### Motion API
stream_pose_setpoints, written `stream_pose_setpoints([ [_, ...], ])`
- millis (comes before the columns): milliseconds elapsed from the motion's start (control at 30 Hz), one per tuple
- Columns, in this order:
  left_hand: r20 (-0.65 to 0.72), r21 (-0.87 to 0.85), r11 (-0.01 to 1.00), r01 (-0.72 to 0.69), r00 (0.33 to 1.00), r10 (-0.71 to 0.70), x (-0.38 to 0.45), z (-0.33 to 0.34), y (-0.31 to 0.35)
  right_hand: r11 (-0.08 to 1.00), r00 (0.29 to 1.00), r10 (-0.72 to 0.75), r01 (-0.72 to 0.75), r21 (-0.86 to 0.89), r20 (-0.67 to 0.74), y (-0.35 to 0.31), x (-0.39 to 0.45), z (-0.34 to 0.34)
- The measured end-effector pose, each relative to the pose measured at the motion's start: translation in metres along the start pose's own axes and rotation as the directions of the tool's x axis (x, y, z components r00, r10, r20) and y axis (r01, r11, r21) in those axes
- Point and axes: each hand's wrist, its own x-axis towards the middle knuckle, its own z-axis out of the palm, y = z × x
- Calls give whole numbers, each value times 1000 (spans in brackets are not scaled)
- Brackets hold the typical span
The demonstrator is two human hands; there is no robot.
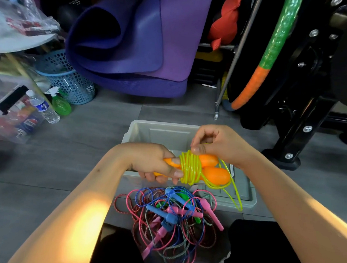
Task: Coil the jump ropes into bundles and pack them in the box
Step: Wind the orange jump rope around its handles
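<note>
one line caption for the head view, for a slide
Both hands wind yellow cord around orange handles above the grey box.
</note>
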Motion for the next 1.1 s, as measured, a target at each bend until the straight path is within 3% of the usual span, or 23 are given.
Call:
stream_pose_setpoints([
  [167,97,-95,984,-154,982,163,-4,-3,-6,986,993,71,-84,145,96,7,0,-3],
  [300,45,-148,969,-199,977,207,-3,-4,-14,973,985,104,-129,189,140,6,-4,-5],
  [433,-40,-368,896,-246,968,250,-2,-9,-21,904,971,159,-216,370,178,2,-9,-7],
  [567,-139,-433,859,-272,962,235,0,-10,-21,857,975,69,-165,488,210,4,-8,-2],
  [733,-229,-504,808,-307,949,218,3,-6,-16,799,990,-17,-70,597,139,6,-2,1],
  [933,-275,-577,763,-293,949,156,8,2,-5,937,992,-67,25,349,110,17,0,9],
  [1100,-292,-597,754,-276,949,116,9,5,0,980,997,27,-40,197,67,26,4,13],
])
